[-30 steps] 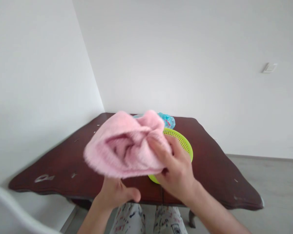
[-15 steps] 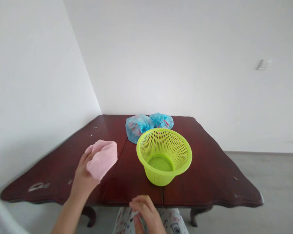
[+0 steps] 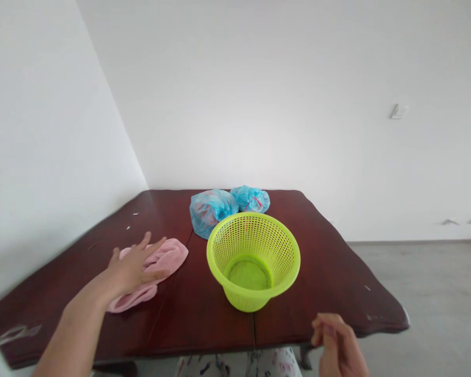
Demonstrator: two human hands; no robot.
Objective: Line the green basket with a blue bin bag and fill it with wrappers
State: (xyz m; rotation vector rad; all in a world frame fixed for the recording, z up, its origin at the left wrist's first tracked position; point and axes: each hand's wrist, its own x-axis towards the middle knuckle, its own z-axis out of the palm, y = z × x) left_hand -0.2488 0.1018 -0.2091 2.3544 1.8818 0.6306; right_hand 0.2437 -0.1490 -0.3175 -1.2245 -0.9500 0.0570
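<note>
A pink cloth [image 3: 172, 255] lies crumpled on the left part of the dark red table. Spread over it is my left hand [image 3: 135, 264], fingers apart and gripping nothing; it covers part of the cloth. My right hand [image 3: 333, 335] is near the table's front edge at the right, its fingers curled in and the thumb against them, with no object visible in it. Between the hands stands a yellow-green plastic basket [image 3: 253, 303], upright, with perforated sides and nothing inside.
Two blue plastic bags [image 3: 214, 209] sit behind the basket, one with a red tie. The wooden table [image 3: 317, 262] has a wavy edge and a seam. White walls [image 3: 251, 94] stand behind and at the left. Small white scraps dot the table's left side.
The pink cloth has gone from my left hand onto the table, and that hand has opened. My right hand has moved right. The view has shifted slightly to the right.
</note>
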